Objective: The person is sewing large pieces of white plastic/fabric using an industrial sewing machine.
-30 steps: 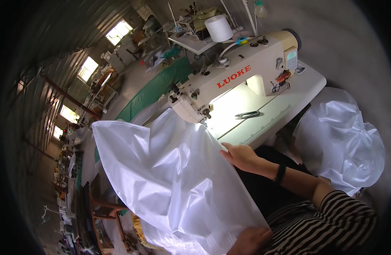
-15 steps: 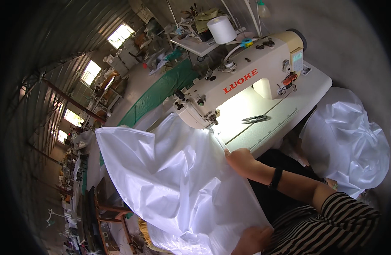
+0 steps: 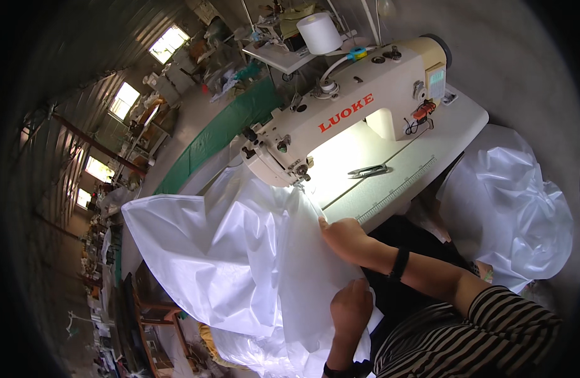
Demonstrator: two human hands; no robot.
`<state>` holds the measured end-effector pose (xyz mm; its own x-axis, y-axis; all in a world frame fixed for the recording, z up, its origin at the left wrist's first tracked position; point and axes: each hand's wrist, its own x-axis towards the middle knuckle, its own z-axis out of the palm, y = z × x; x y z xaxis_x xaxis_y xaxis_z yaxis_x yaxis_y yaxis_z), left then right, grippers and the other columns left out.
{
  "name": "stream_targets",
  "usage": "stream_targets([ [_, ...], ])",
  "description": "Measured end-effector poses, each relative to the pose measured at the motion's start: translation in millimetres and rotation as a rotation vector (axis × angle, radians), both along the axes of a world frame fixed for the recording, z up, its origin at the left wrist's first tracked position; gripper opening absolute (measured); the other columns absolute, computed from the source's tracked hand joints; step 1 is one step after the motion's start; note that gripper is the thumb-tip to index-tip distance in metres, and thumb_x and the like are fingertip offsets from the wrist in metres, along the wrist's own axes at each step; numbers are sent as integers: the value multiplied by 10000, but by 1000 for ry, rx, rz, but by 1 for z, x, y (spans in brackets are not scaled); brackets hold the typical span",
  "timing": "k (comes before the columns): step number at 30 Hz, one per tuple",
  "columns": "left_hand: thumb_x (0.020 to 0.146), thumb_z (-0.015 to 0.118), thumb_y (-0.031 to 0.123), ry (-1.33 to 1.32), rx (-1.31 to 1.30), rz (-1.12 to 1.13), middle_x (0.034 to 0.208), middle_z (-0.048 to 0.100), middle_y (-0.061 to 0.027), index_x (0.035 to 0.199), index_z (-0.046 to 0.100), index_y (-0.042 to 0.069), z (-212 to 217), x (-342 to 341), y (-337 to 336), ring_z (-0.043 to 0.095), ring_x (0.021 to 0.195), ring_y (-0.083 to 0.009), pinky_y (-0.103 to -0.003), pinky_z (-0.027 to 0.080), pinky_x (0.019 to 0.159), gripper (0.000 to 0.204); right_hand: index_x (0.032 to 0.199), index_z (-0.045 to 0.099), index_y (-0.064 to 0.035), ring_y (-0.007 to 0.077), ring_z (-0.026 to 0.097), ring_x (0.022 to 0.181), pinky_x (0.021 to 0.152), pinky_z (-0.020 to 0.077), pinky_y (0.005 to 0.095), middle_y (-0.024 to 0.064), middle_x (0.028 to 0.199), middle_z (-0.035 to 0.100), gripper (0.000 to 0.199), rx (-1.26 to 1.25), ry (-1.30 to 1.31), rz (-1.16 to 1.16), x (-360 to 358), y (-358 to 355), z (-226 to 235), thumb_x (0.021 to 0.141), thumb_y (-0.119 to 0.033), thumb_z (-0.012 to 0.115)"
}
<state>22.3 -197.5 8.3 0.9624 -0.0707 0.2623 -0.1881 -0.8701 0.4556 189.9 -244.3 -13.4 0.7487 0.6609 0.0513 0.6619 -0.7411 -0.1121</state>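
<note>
A large sheet of glossy white plastic fabric [image 3: 239,246] spreads from the sewing machine [image 3: 359,94] down to the lower edge of the view. Its right-hand edge runs under the machine's presser foot [image 3: 301,184]. Just in front of the needle area, my right hand [image 3: 343,238] is closed on that edge, with the thumb and fingertips close to the machine bed. Lower down, my left hand [image 3: 352,309] is curled into a fist around the fabric's edge, its knuckles upward. Some of its fingers are hidden. Thread snips [image 3: 369,171] lie on the lit bed under the machine arm.
A white thread cone [image 3: 319,34] stands behind the machine. Another bundle of white plastic fabric [image 3: 510,208] hangs at the right of the machine table. Green cloth [image 3: 220,138] covers part of a long table behind. A wooden chair [image 3: 161,315] stands at the lower left.
My left hand has come up from the lower edge and closed on the fabric's edge. My right hand stays near the presser foot. The whole view has shifted slightly.
</note>
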Motion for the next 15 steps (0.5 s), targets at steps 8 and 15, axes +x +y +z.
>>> stream_targets([
  [8,845,633,112,432,-498,-374,1180,598,-136,1195,633,60,-93,-38,-66,620,1030,-328,-395,516,888,353,1359,441,36,333,648,588,530,512,436,182,674,633,519,623,305,17,-55,-71,-13,874,-99,568],
  [15,909,587,116,294,-986,250,1303,556,-186,1219,602,18,-121,-15,-20,578,1157,-346,-369,500,950,325,1343,429,94,294,650,556,493,509,395,151,687,647,552,587,316,85,-72,-67,-5,836,-70,571],
])
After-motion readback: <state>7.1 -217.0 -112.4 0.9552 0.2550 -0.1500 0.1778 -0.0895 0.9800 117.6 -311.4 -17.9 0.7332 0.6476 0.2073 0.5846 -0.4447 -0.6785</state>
